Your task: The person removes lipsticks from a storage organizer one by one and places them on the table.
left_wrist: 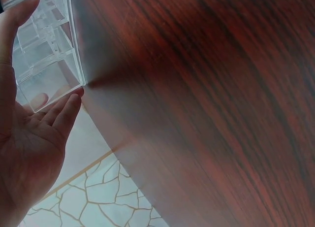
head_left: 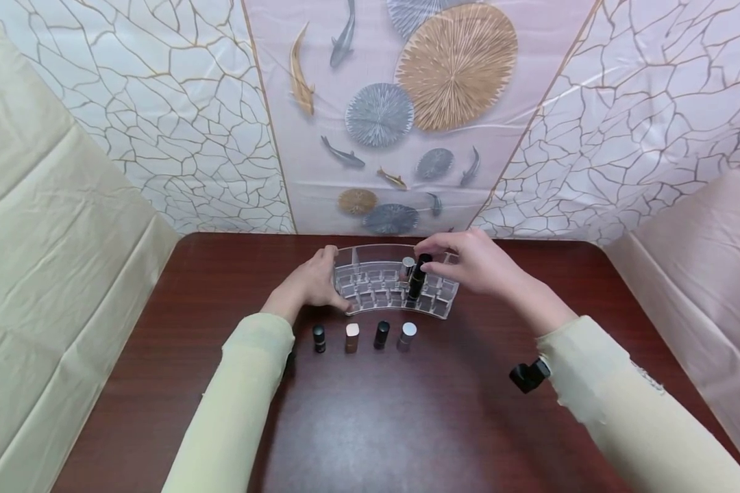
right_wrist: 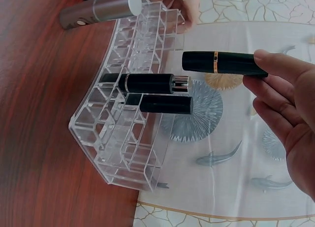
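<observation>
A clear acrylic lipstick organizer [head_left: 370, 274] with tiered, curved rows of compartments stands at the back of the table. My left hand [head_left: 314, 277] grips its left end, thumb at the front and fingers behind, also seen in the left wrist view. My right hand [right_wrist: 290, 99] pinches a black lipstick tube [right_wrist: 224, 63] with a gold band by one end, above the organizer. Two tubes stand in the compartments: a black tube with a silver top [right_wrist: 152, 83] and a plain black tube [right_wrist: 167, 105] beside it.
In front of the organizer, several lipsticks stand in a row on the dark red wooden table [head_left: 370, 424]: a black one [head_left: 319, 339], a pink-topped one [head_left: 352, 338], another black one [head_left: 381, 335] and a silver one [head_left: 408, 336]. Patterned cloth [head_left: 210, 137] hangs behind the table.
</observation>
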{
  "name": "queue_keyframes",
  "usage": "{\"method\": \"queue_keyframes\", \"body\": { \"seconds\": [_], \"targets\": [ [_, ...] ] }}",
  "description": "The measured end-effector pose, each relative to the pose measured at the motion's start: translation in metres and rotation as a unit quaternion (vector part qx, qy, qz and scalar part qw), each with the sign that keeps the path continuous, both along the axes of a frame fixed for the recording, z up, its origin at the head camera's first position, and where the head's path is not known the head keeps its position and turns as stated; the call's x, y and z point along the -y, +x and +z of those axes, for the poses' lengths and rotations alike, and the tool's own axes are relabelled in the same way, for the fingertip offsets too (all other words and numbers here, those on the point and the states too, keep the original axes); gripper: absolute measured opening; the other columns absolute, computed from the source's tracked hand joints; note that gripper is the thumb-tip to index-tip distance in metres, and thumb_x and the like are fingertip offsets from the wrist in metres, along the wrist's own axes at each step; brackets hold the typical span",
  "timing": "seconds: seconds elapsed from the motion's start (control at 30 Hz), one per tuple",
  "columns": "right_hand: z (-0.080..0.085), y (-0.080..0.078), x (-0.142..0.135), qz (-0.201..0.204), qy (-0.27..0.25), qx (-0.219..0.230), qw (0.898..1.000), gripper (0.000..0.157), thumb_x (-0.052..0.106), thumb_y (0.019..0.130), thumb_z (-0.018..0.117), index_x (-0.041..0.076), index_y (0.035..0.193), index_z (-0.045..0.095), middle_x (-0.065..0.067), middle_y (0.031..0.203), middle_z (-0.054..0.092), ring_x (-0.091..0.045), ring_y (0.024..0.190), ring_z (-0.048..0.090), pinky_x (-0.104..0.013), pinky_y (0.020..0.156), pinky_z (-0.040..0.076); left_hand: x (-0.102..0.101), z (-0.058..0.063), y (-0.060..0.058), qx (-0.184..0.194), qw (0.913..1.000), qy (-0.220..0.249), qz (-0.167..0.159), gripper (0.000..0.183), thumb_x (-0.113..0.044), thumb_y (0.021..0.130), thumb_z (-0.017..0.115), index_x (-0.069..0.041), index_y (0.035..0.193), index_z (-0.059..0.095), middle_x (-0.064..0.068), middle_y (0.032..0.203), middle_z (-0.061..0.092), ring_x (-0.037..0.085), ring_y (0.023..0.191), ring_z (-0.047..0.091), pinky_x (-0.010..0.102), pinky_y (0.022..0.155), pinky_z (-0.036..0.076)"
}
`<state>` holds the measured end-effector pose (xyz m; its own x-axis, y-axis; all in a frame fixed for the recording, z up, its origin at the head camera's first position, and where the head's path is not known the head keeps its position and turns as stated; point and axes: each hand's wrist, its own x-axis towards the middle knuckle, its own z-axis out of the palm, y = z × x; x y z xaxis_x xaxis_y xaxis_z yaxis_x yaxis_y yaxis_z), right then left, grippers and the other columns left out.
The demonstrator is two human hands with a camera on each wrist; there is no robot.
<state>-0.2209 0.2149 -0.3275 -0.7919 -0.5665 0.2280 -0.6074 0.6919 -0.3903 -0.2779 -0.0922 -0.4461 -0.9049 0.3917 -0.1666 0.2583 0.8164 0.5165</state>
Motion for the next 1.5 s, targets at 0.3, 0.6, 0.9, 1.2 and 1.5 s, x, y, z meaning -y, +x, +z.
{"method": "queue_keyframes", "body": {
  "seconds": [0.3, 0.6, 0.9, 1.2, 1.5],
  "targets": [
    [-0.003, 0.015, -0.013, 0.019, -0.001, -0.021, 1.000, 0.028, 0.011, 0.093, 0.083, 0.009, 0.121, 0.079, -0.003, 0.106, 0.081, -0.010, 0.077, 0.074, -0.035, 0.066, 0.059, 0.001, 0.001, 0.002, -0.003, 1.0000, 0.004, -0.002, 0.125, -0.043, 0.069, 0.100, -0.002, 0.161, 0.025, 0.020, 0.160, 0.041, 0.037, 0.141, 0.052, 0.048, 0.119, 0.043],
    [-0.014, 0.029, -0.027, 0.026, -0.005, -0.034, 0.999, 0.030, 0.005, 0.090, 0.085, 0.011, 0.119, 0.080, 0.000, 0.108, 0.081, -0.010, 0.088, 0.075, -0.031, 0.070, 0.056, 0.000, 0.002, 0.002, -0.004, 1.0000, 0.004, -0.001, 0.124, -0.041, 0.070, 0.100, -0.001, 0.161, 0.025, 0.020, 0.161, 0.041, 0.037, 0.141, 0.051, 0.048, 0.120, 0.042],
    [-0.034, 0.043, -0.033, 0.025, 0.002, -0.018, 1.000, 0.029, 0.003, 0.089, 0.085, 0.006, 0.117, 0.080, -0.002, 0.110, 0.081, -0.020, 0.103, 0.078, -0.043, 0.087, 0.062, 0.000, 0.001, 0.001, -0.004, 1.0000, 0.003, -0.001, 0.125, -0.041, 0.069, 0.100, -0.001, 0.161, 0.025, 0.020, 0.160, 0.041, 0.037, 0.139, 0.052, 0.048, 0.120, 0.042],
    [-0.060, 0.051, -0.031, 0.044, -0.011, -0.022, 0.999, 0.030, 0.002, 0.087, 0.087, 0.007, 0.115, 0.080, -0.002, 0.109, 0.081, -0.020, 0.101, 0.078, -0.041, 0.085, 0.063, 0.000, 0.000, 0.000, -0.004, 1.0000, 0.000, -0.001, 0.125, -0.042, 0.068, 0.100, -0.001, 0.160, 0.026, 0.020, 0.159, 0.042, 0.036, 0.137, 0.053, 0.047, 0.119, 0.042],
    [-0.077, 0.056, -0.029, 0.053, -0.018, -0.020, 0.998, 0.029, 0.004, 0.086, 0.087, 0.007, 0.114, 0.080, -0.002, 0.109, 0.081, -0.019, 0.103, 0.078, -0.041, 0.087, 0.063, 0.000, 0.000, 0.000, -0.004, 1.0000, 0.002, -0.002, 0.123, -0.041, 0.069, 0.099, -0.001, 0.160, 0.026, 0.020, 0.159, 0.043, 0.036, 0.135, 0.054, 0.047, 0.118, 0.043]
  ]
}}
